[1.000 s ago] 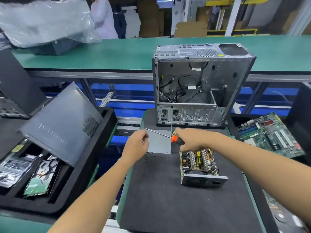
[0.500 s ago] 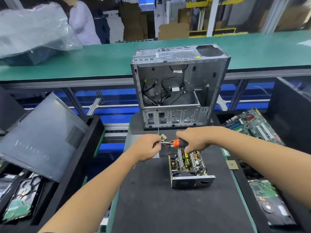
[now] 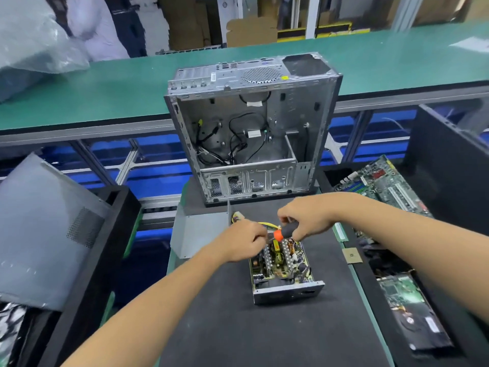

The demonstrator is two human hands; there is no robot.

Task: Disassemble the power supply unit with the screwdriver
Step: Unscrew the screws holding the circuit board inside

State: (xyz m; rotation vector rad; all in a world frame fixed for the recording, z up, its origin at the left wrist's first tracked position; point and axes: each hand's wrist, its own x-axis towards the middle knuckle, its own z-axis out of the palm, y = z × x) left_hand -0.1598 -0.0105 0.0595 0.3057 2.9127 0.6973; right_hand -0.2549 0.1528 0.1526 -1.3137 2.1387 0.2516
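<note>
One power supply unit (image 3: 284,274), its cover off and board exposed, is seen on the black mat near the middle of the bench (image 3: 264,340); it is judged stiff and fairly heavy, with fragile components, best held by its metal walls; one screwdriver (image 3: 284,232) is gripped by the curled fingers of the right hand (image 3: 307,221) above its far end; something unclear is pinched by the left hand (image 3: 242,243) at the shaft; one grey cover plate (image 3: 198,231) lies just left; one empty computer case (image 3: 251,128) stands at the far edge.

green conveyor bench (image 3: 105,83) on a metal frame, blue crates (image 3: 164,178) beneath, cardboard boxes (image 3: 251,31) behind
</note>
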